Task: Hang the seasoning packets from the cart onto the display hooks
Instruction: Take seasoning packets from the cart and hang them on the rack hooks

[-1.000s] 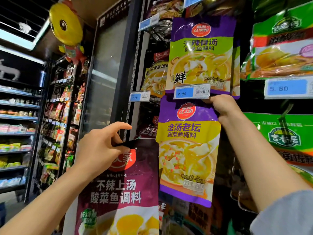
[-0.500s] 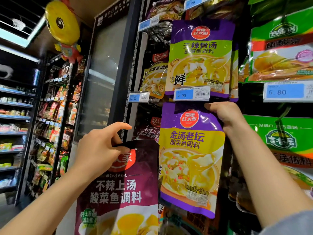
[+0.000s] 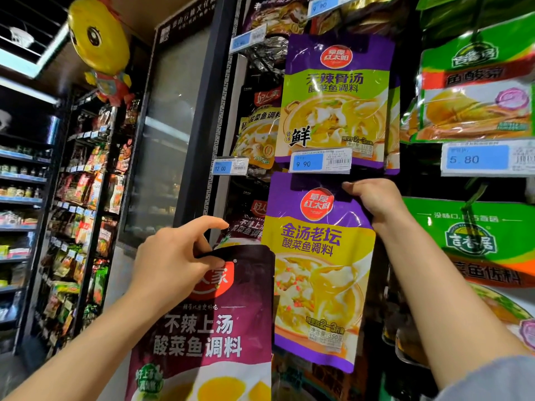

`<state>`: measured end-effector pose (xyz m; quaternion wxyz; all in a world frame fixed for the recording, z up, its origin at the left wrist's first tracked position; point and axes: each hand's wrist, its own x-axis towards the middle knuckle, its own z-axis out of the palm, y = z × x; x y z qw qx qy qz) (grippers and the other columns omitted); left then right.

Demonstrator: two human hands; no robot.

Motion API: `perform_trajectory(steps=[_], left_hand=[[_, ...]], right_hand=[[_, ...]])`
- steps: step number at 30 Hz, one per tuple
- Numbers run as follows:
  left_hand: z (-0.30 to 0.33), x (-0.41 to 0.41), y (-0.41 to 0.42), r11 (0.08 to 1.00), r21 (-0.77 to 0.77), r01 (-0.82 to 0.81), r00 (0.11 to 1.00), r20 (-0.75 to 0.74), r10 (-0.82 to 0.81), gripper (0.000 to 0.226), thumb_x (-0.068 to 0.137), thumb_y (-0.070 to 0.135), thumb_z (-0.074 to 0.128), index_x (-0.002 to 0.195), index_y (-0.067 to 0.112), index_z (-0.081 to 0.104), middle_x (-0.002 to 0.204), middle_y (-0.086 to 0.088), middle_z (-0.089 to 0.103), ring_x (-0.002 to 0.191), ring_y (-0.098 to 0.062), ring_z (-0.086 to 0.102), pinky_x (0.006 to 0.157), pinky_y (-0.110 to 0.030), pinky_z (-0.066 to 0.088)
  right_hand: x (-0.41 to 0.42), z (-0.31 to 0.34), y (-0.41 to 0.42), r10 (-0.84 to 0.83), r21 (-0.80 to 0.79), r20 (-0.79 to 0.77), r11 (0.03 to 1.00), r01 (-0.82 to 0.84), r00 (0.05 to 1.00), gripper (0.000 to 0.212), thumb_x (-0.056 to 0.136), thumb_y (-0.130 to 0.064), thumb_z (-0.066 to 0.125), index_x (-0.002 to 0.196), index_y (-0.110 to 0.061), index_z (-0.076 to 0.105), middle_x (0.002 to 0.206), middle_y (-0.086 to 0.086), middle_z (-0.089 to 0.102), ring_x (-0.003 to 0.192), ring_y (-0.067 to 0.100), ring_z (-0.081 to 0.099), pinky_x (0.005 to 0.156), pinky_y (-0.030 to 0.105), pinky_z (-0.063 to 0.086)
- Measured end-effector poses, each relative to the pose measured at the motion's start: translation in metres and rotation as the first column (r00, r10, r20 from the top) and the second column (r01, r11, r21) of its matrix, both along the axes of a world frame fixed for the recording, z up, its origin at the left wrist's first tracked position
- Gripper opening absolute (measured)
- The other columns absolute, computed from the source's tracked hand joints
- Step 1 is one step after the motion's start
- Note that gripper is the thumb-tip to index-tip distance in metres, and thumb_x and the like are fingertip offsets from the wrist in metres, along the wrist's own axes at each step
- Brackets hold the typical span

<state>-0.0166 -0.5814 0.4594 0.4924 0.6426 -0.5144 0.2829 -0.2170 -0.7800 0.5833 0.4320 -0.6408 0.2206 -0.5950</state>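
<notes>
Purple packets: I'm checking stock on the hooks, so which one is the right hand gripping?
The lower purple packet, below the 9.90 price tag; the right hand grips its top corner. The upper purple packet hangs untouched.

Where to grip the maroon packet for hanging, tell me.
Pinch the maroon packet at its flat top edge, coming from its left as the left hand does. It hangs upright below that edge, and the purple packet held by the right hand crowds its right side.
</notes>
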Motion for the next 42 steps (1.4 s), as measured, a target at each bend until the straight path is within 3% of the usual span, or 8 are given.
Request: perform_trajectory(steps=[10,18,24,31,34,36,39,42], left_hand=[[0.005,-0.007,-0.013,1.000,-0.012,-0.004,1.000,0.027,0.004,0.054,0.068,0.018,0.084,0.110,0.044,0.063,0.064,0.018,0.061,0.063,-0.002,0.056,0.055,-0.025,0.040],[0.010,-0.010,-0.021,0.996,-0.063,0.055,0.998,-0.002,-0.055,0.054,0.069,0.015,0.084,0.110,0.044,0.065,0.082,0.027,0.062,0.065,-0.003,0.058,0.060,-0.030,0.047],[0.001,-0.007,-0.024,0.998,-0.050,0.049,0.998,-0.027,-0.051,0.051,0.065,0.020,0.086,0.106,0.044,0.066,0.068,0.016,0.063,0.061,-0.002,0.055,0.059,-0.030,0.045],[-0.018,-0.008,-0.031,0.999,-0.015,0.051,0.998,-0.035,-0.051,0.065,0.064,0.024,0.087,0.109,0.053,0.052,0.071,0.018,0.064,0.061,-0.005,0.055,0.058,-0.030,0.044],[-0.023,-0.005,-0.031,0.999,-0.019,0.048,0.998,-0.039,-0.049,0.066,0.063,0.025,0.088,0.111,0.053,0.051,0.067,0.014,0.064,0.062,-0.008,0.058,0.056,-0.029,0.041],[-0.025,-0.004,-0.026,0.999,-0.015,0.051,0.998,-0.036,-0.052,0.062,0.064,0.025,0.087,0.109,0.052,0.055,0.070,0.015,0.064,0.058,-0.007,0.056,0.054,-0.028,0.041],[-0.025,-0.007,-0.017,0.999,-0.008,0.039,0.999,-0.023,-0.039,0.049,0.065,0.022,0.087,0.102,0.047,0.065,0.067,0.015,0.063,0.063,-0.003,0.056,0.052,-0.027,0.039],[-0.025,-0.009,-0.007,1.000,0.014,0.008,1.000,-0.012,-0.008,0.042,0.066,0.020,0.086,0.098,0.040,0.069,0.069,0.015,0.064,0.063,-0.004,0.058,0.059,-0.030,0.044]], right_hand=[[0.006,0.011,0.004,0.061,0.065,0.003,0.996,-0.061,0.998,0.008,0.084,-0.001,0.065,0.085,-0.009,0.063,0.074,0.009,0.064,0.053,0.019,0.063,0.038,0.023,0.050],[0.004,-0.003,-0.043,-0.216,-0.014,-0.058,0.976,0.216,0.975,0.026,0.077,-0.002,0.068,0.103,0.005,0.065,0.088,0.016,0.066,0.071,0.026,0.063,0.058,0.031,0.052],[0.002,-0.028,-0.043,-0.719,-0.589,-0.248,0.644,0.489,0.649,0.029,0.088,-0.018,0.061,0.113,-0.002,0.064,0.116,0.023,0.058,0.107,0.040,0.052,0.087,0.037,0.039],[0.003,-0.102,-0.013,-0.895,-0.994,0.002,0.049,0.102,0.447,0.061,0.076,-0.054,0.049,0.130,-0.024,0.052,0.145,0.013,0.039,0.137,0.035,0.028,0.108,0.064,0.012],[0.018,-0.115,-0.011,-0.896,-0.965,-0.254,0.212,-0.152,0.364,0.072,0.076,-0.070,0.027,0.129,-0.029,0.054,0.144,0.007,0.044,0.136,0.033,0.035,0.103,0.073,0.012],[0.025,-0.111,-0.020,-0.874,-0.906,-0.421,0.392,-0.162,0.241,0.081,0.074,-0.076,0.011,0.141,-0.038,0.036,0.154,0.001,0.026,0.144,0.027,0.018,0.106,0.070,-0.001],[0.029,-0.105,-0.036,-0.848,-0.840,-0.528,0.515,-0.173,0.036,0.069,0.084,-0.074,0.026,0.144,-0.041,0.023,0.160,-0.003,0.001,0.146,0.023,-0.007,0.107,0.068,-0.009],[0.027,-0.109,-0.054,-0.798,-0.776,-0.555,0.599,-0.199,-0.236,0.062,0.089,-0.065,0.035,0.142,-0.033,0.032,0.157,0.001,0.017,0.145,0.029,0.004,0.107,0.068,-0.005]])
